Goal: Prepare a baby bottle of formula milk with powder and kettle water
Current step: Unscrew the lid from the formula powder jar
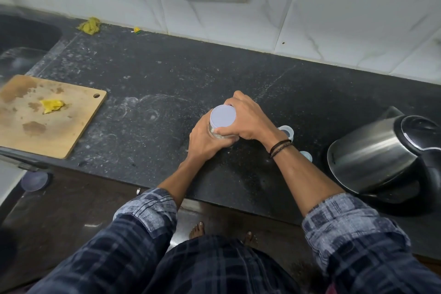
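the left hand (207,142) is wrapping the clear body of a jar (213,131) from the near left. the right hand (249,120) is curling over its lid (223,116) from the far right, thumb pressing the near rim. the two hands are covering most of the jar, so what it is holding is hard to make out. just right of the right wrist, two small white pieces (287,132) are showing only in part behind the forearm, and what they are cannot be told. the jar is standing mid-counter on the dark countertop (155,83), with bare stone spreading to its left and far side. a steel kettle (381,157) is sitting near on the right, cut off by the frame edge. a wooden cutting board (59,126) carrying a yellow scrap (51,105) is lying well apart on the left. a sink (21,36) is showing blurred at the far left. the lid is looking flat, round and pale.
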{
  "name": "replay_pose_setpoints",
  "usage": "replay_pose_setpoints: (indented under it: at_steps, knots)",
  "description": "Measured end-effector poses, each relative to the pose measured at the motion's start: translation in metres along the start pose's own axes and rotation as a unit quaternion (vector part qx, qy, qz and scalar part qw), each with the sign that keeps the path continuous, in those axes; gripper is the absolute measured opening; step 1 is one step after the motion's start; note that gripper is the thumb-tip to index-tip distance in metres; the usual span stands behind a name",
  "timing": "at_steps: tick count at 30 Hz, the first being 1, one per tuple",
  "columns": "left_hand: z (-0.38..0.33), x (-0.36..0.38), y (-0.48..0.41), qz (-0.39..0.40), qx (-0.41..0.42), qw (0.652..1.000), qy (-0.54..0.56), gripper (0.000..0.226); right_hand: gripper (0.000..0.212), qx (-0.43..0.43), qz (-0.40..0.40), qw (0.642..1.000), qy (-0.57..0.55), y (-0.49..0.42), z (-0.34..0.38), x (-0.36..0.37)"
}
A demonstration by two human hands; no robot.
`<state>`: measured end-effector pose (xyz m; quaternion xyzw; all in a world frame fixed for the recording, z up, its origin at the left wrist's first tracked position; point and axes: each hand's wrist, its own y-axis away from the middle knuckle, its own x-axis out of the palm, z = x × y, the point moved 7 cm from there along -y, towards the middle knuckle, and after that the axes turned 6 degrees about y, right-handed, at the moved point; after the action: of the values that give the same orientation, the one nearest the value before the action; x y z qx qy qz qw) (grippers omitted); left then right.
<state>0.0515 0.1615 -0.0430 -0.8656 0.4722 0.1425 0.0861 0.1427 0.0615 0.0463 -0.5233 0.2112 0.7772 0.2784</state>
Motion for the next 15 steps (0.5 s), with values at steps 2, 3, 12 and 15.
replay_pose_setpoints:
  at_steps: [2,3,12,15]
  knots:
    - [0.003,0.001,0.0,-0.002,-0.002,1.0,-0.004,0.097,0.063,-0.007,0.002,1.0,0.001,0.0,0.0,-0.001]
    - [0.004,0.001,-0.001,-0.003,-0.003,1.0,-0.004,0.098,0.063,-0.009,0.002,1.0,0.0,0.0,-0.001,-0.001]
    - [-0.003,0.002,0.001,0.007,0.007,1.0,-0.002,0.092,0.066,-0.017,0.005,1.0,-0.008,-0.001,-0.001,-0.003]
    - [-0.017,0.004,0.003,0.013,0.033,0.999,0.004,0.062,0.066,-0.012,0.017,1.0,0.016,0.0,0.003,-0.002]
